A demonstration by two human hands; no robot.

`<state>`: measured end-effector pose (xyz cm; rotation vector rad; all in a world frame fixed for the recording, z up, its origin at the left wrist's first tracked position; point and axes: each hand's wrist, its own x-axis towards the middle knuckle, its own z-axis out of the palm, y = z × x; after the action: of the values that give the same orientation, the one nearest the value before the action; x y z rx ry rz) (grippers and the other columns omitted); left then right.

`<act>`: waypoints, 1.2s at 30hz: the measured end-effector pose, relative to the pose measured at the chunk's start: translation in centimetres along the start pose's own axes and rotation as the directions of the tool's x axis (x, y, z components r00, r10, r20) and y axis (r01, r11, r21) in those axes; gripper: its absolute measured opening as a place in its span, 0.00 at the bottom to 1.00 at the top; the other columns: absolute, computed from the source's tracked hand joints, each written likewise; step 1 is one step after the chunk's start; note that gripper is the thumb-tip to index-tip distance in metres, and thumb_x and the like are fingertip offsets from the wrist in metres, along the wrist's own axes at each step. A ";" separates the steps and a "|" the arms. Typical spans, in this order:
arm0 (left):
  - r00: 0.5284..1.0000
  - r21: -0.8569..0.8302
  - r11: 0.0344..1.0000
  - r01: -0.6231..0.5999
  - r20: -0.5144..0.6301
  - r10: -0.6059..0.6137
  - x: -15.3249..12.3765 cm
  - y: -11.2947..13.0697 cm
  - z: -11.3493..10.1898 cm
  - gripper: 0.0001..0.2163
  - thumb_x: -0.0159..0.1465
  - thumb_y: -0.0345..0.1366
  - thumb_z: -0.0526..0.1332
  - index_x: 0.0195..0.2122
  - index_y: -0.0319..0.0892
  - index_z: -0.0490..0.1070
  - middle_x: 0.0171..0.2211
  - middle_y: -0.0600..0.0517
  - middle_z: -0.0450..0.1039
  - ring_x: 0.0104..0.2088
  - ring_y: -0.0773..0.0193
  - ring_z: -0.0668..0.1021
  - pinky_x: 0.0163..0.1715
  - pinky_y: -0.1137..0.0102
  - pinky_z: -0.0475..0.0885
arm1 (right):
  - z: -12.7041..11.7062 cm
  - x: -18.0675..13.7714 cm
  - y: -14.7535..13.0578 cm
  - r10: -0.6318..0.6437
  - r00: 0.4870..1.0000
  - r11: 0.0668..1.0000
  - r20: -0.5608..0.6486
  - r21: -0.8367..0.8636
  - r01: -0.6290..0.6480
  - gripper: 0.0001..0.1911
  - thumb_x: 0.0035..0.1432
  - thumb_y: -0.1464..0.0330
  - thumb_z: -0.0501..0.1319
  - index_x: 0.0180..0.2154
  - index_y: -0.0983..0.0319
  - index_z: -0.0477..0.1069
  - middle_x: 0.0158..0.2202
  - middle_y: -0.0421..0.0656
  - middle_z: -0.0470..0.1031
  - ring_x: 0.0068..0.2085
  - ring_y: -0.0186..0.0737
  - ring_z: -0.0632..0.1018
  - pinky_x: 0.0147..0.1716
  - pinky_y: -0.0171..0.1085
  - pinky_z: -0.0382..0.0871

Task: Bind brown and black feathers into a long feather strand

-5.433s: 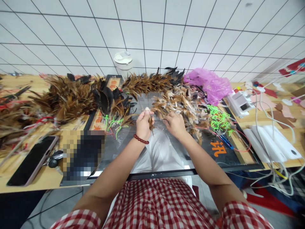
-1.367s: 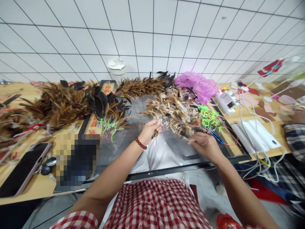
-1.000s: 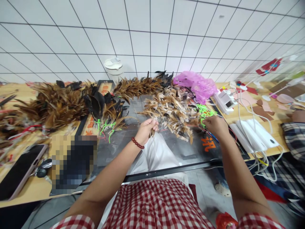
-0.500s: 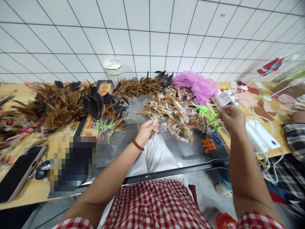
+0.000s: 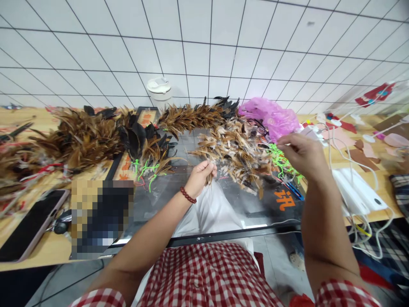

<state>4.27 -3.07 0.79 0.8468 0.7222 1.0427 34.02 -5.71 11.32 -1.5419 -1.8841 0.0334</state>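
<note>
My left hand (image 5: 202,175), with a beaded bracelet on its wrist, is closed on a small bunch of brown feathers (image 5: 208,181) above the glass-topped dark panel. My right hand (image 5: 302,155) is raised at the right, its thumb and fingertips pinched together; what they hold is too small to make out. Just below and left of it lie bright green ties (image 5: 281,164). A loose heap of tan and white feathers (image 5: 234,149) spreads between my two hands. Left of my left hand is a bundle of dark and brown feathers (image 5: 145,149) with green ties at its base.
A long brown feather strip (image 5: 191,116) lies at the back beside a pink plastic bag (image 5: 271,117). A blue cutter (image 5: 294,191) rests at right. White power strips (image 5: 359,192) with cables, a phone (image 5: 33,224), a lidded white container (image 5: 159,90) and a larger feather pile (image 5: 86,136) stand around.
My right hand has moved left from beside the green ties, still pinched. My left hand stays closed on the feathers. The view has shifted slightly.
</note>
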 end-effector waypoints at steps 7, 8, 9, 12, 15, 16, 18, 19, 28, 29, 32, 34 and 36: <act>0.988 -0.045 0.999 -0.007 0.155 0.014 -1.2 1.6 1.2 0.15 0.55 0.45 0.69 0.28 0.37 0.72 0.39 0.46 0.76 0.24 0.72 0.72 0.28 0.71 0.68 | 7.3 -0.2 -6.3 -0.086 0.948 0.910 0.305 0.412 -0.050 0.10 0.62 0.62 0.59 0.33 0.60 0.75 0.29 0.40 0.77 0.31 0.35 0.75 0.33 0.34 0.66; 0.986 -0.040 0.999 0.010 0.167 -0.004 -1.2 1.7 1.2 0.15 0.54 0.46 0.70 0.28 0.37 0.73 0.35 0.47 0.76 0.23 0.71 0.72 0.27 0.71 0.68 | 8.2 -0.3 -6.8 -0.102 0.944 0.889 0.315 0.454 -0.056 0.11 0.62 0.62 0.59 0.33 0.60 0.75 0.30 0.40 0.78 0.31 0.35 0.75 0.34 0.34 0.66; 0.984 -0.031 0.999 0.031 0.176 -0.025 -1.2 1.7 1.1 0.16 0.53 0.46 0.70 0.28 0.37 0.73 0.30 0.49 0.74 0.23 0.70 0.72 0.27 0.71 0.68 | 9.0 -0.4 -7.2 -0.117 0.937 0.868 0.330 0.492 -0.066 0.11 0.62 0.62 0.59 0.33 0.60 0.75 0.31 0.40 0.78 0.32 0.35 0.76 0.35 0.34 0.67; 0.984 0.013 0.997 0.071 0.164 -0.073 -0.9 1.6 0.7 0.17 0.52 0.47 0.71 0.27 0.36 0.73 0.23 0.53 0.70 0.21 0.70 0.72 0.25 0.73 0.66 | 10.5 -0.5 -7.2 -0.118 0.927 0.834 0.355 0.542 -0.102 0.11 0.62 0.61 0.59 0.34 0.60 0.75 0.31 0.41 0.78 0.32 0.35 0.76 0.35 0.34 0.67; 0.986 0.028 0.994 0.109 0.127 -0.112 -0.7 1.6 0.3 0.16 0.53 0.45 0.71 0.26 0.36 0.72 0.22 0.54 0.68 0.20 0.73 0.69 0.23 0.74 0.64 | 11.0 -0.5 -6.4 -0.036 0.948 0.833 0.316 0.534 -0.146 0.10 0.60 0.61 0.61 0.33 0.61 0.75 0.28 0.39 0.76 0.30 0.33 0.74 0.33 0.33 0.66; 0.986 0.017 0.993 0.114 0.117 -0.115 -0.6 1.6 0.2 0.15 0.53 0.44 0.71 0.26 0.36 0.72 0.21 0.54 0.68 0.19 0.73 0.69 0.22 0.74 0.63 | 11.0 -0.5 -6.2 -0.006 0.953 0.822 0.304 0.544 -0.169 0.10 0.59 0.61 0.62 0.33 0.61 0.75 0.28 0.39 0.75 0.29 0.33 0.73 0.32 0.33 0.66; 0.986 -0.001 0.994 0.110 0.125 -0.109 -0.6 1.7 0.3 0.15 0.52 0.44 0.71 0.26 0.36 0.72 0.22 0.53 0.69 0.20 0.73 0.70 0.23 0.74 0.64 | 11.1 -0.6 -5.8 0.041 0.948 0.783 0.315 0.580 -0.226 0.11 0.57 0.60 0.62 0.33 0.62 0.75 0.27 0.39 0.75 0.28 0.33 0.72 0.30 0.33 0.66; 0.985 -0.002 0.994 0.108 0.139 -0.107 -0.7 1.6 0.4 0.16 0.52 0.44 0.71 0.26 0.36 0.72 0.23 0.52 0.70 0.21 0.72 0.71 0.23 0.74 0.65 | 11.2 -0.8 -5.8 0.057 0.942 0.762 0.332 0.595 -0.256 0.11 0.57 0.60 0.63 0.33 0.62 0.76 0.27 0.39 0.75 0.26 0.32 0.72 0.29 0.33 0.66; 0.990 0.097 0.989 0.111 0.073 -0.119 -0.6 0.6 0.5 0.16 0.50 0.45 0.72 0.25 0.35 0.75 0.18 0.52 0.69 0.20 0.72 0.69 0.23 0.75 0.62 | 11.5 -1.8 -6.2 0.075 0.914 0.733 0.399 0.600 -0.322 0.14 0.57 0.60 0.63 0.41 0.61 0.76 0.29 0.41 0.78 0.27 0.35 0.77 0.28 0.35 0.72; 0.990 0.089 0.989 0.121 0.057 -0.126 -0.5 0.7 0.4 0.16 0.51 0.45 0.72 0.24 0.34 0.74 0.18 0.52 0.69 0.20 0.72 0.69 0.22 0.75 0.61 | 11.0 -1.7 -5.7 0.082 0.926 0.771 0.368 0.566 -0.293 0.14 0.56 0.60 0.64 0.41 0.61 0.77 0.30 0.41 0.79 0.27 0.35 0.77 0.28 0.35 0.71; 0.987 0.021 0.987 0.161 0.014 -0.161 -0.3 1.1 0.0 0.14 0.51 0.42 0.71 0.24 0.35 0.73 0.20 0.52 0.68 0.19 0.72 0.69 0.19 0.76 0.60 | 8.6 -1.5 -3.0 0.127 0.959 0.883 0.252 0.411 -0.225 0.12 0.56 0.61 0.63 0.38 0.61 0.79 0.33 0.43 0.80 0.30 0.37 0.77 0.31 0.36 0.71; 0.984 -0.047 0.983 0.180 0.012 -0.180 -0.1 1.2 -0.2 0.14 0.50 0.41 0.72 0.24 0.35 0.72 0.21 0.52 0.68 0.19 0.72 0.69 0.18 0.76 0.60 | 6.8 -1.5 -0.6 0.205 0.969 0.940 0.141 0.246 -0.235 0.11 0.56 0.62 0.63 0.38 0.60 0.79 0.33 0.44 0.80 0.31 0.39 0.78 0.35 0.39 0.72; 0.982 -0.113 0.975 0.189 0.035 -0.186 0.0 1.3 -0.3 0.14 0.50 0.39 0.72 0.24 0.35 0.71 0.22 0.52 0.68 0.19 0.73 0.69 0.18 0.76 0.61 | 5.4 -1.7 1.1 0.270 0.963 0.962 -0.012 0.044 -0.270 0.09 0.55 0.65 0.62 0.36 0.60 0.80 0.34 0.45 0.80 0.32 0.41 0.77 0.38 0.42 0.71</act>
<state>3.47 -2.64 1.73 0.6766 0.7005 0.8945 32.25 -4.71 5.90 -1.7538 -1.6360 0.1796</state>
